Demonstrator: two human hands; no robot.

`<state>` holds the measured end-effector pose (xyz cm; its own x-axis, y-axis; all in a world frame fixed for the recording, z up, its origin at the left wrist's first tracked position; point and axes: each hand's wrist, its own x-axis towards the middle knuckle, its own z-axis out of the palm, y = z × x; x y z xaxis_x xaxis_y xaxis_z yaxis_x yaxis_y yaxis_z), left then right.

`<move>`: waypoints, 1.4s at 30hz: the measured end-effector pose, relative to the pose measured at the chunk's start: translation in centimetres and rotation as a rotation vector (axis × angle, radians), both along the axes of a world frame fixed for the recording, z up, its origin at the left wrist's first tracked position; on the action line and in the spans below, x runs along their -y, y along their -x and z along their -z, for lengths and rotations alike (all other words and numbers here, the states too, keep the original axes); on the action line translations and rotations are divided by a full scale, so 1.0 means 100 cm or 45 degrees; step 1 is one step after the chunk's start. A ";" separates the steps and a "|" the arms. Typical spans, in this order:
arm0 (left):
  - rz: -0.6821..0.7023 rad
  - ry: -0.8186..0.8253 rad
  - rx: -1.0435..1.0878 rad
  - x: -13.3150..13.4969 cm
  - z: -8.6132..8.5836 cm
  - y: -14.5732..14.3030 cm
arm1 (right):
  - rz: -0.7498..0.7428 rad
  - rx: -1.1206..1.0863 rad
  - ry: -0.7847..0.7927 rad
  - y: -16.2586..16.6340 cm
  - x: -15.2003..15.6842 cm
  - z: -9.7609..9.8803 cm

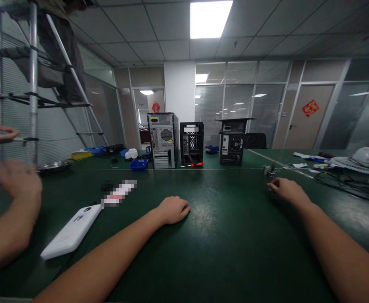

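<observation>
1. A dark green table fills the foreground and runs far back.
2. The ceiling is a grid of grey tiles with one bright square light panel overhead.
3. A white pillar stands at the back, between glass partitions fitted with blinds.
4. A beige door on the right carries a red diamond decoration.
5. An aluminium stepladder stands at the left, against blind-covered windows.
6. A black office chair sits behind the table.
</observation>
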<state>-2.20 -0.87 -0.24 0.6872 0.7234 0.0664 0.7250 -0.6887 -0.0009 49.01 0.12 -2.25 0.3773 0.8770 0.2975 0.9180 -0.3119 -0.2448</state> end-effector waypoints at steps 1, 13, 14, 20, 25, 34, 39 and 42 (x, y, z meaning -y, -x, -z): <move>0.003 -0.001 0.001 0.000 0.000 0.000 | -0.002 -0.002 -0.001 -0.001 -0.001 0.001; 0.010 -0.016 -0.035 -0.003 0.003 0.001 | 0.029 -0.198 -0.078 -0.013 -0.005 0.005; 0.014 -0.017 -0.033 -0.003 0.003 0.001 | 0.035 -0.219 -0.093 -0.015 -0.006 0.007; 0.017 -0.013 -0.031 -0.002 0.003 0.001 | 0.022 -0.274 -0.168 -0.019 -0.005 0.011; 0.016 -0.006 -0.032 -0.001 0.002 0.001 | 0.014 -0.254 -0.164 -0.011 0.001 0.007; 0.020 -0.022 -0.042 -0.003 0.003 0.002 | -0.032 -0.275 -0.126 -0.009 0.002 0.006; 0.018 -0.038 -0.054 -0.005 0.005 0.002 | -0.067 -0.268 -0.161 -0.014 -0.003 0.010; 0.020 -0.047 -0.058 -0.005 0.005 0.002 | -0.094 -0.324 -0.182 -0.018 -0.004 0.014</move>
<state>-2.37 -0.40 -0.71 0.7015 0.7100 0.0611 0.7126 -0.6990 -0.0592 50.80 0.53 -3.62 0.3925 0.8609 0.3237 0.8404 -0.1928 -0.5065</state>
